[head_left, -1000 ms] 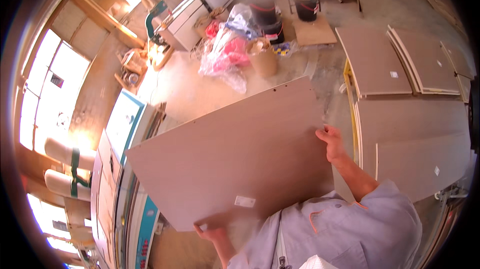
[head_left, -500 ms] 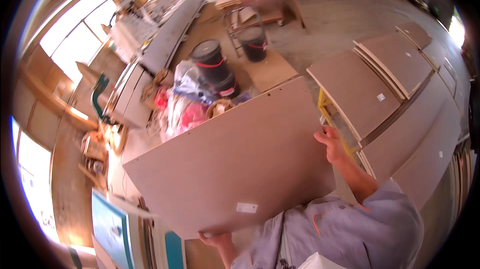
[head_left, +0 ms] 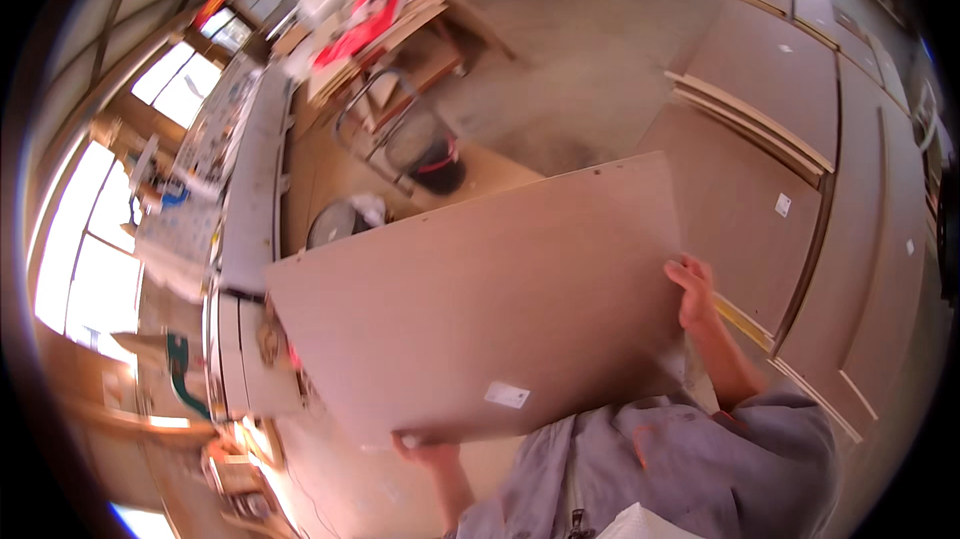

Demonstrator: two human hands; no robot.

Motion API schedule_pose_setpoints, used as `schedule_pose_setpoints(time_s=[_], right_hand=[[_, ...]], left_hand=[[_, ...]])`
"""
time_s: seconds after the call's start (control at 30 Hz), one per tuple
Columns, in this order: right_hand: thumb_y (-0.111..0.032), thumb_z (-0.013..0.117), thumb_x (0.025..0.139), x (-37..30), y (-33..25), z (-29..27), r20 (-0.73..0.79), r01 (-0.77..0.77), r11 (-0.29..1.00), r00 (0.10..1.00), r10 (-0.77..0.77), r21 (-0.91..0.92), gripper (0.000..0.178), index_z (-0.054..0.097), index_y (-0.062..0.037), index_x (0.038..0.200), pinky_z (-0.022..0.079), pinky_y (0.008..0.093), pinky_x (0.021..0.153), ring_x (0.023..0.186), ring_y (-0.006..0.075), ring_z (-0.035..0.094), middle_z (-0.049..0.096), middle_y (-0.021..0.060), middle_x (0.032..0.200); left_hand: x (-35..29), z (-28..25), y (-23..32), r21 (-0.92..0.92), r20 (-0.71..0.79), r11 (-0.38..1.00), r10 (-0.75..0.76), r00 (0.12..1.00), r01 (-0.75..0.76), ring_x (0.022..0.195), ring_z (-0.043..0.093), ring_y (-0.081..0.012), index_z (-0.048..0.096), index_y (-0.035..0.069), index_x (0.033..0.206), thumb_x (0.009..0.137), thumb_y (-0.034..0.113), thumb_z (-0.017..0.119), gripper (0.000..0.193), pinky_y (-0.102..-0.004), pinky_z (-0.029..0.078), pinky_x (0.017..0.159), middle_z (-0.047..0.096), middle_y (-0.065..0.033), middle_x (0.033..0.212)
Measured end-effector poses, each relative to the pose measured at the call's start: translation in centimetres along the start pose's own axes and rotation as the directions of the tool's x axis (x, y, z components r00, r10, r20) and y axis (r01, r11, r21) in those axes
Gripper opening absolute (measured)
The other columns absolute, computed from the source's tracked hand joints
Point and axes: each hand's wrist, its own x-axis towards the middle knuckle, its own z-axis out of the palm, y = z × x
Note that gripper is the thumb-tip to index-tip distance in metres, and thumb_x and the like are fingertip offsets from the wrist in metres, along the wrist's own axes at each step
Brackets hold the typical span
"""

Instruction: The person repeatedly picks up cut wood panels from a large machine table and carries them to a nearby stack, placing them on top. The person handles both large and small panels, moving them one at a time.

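Note:
A large flat brown panel (head_left: 470,309) is held up in front of my body, tilted, with a small white label near its lower edge and small holes along its far edge. My left hand (head_left: 427,454) grips the panel's near edge toward the left, and most of its fingers are hidden beneath the board. At the right edge, my right hand (head_left: 692,289) is closed on the panel, thumb on the upper face and the other fingers partly out of sight.
Stacked brown panels (head_left: 745,209) lie to the right. Beyond my panel stand a black bucket (head_left: 437,164) and a cart with a metal handle (head_left: 340,129). A table bearing red material (head_left: 370,14) is at the back. A long machine bench (head_left: 255,179) runs along the left.
My view has swung, so the buckets and bench appear farther left. The panel stays in both hands and now covers most of the plastic-wrapped pile and the nearer bucket.

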Motion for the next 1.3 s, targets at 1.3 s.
schedule_pose_setpoints(time_s=[1.3], right_hand=[[-0.003, 0.063, 0.077, 72.6, -23.1, 4.6, -0.599, 0.332, 0.935, 0.777, -0.196, 0.124, 0.024, 0.061, 0.0023, 0.100, 0.048, 0.0274, 0.074, 0.082, 0.0149, 0.059, 0.064, 0.0063, 0.093]], left_hand=[[44.6, 95.2, -61.1, 0.590, 0.503, 0.643, -0.766, 0.402, 0.489, 0.126, 0.034, -0.0331, 0.044, 0.013, 0.131, 0.076, 0.050, 0.043, 0.067, -0.0545, 0.031, 0.101, 0.038, -0.0091, 0.138]])
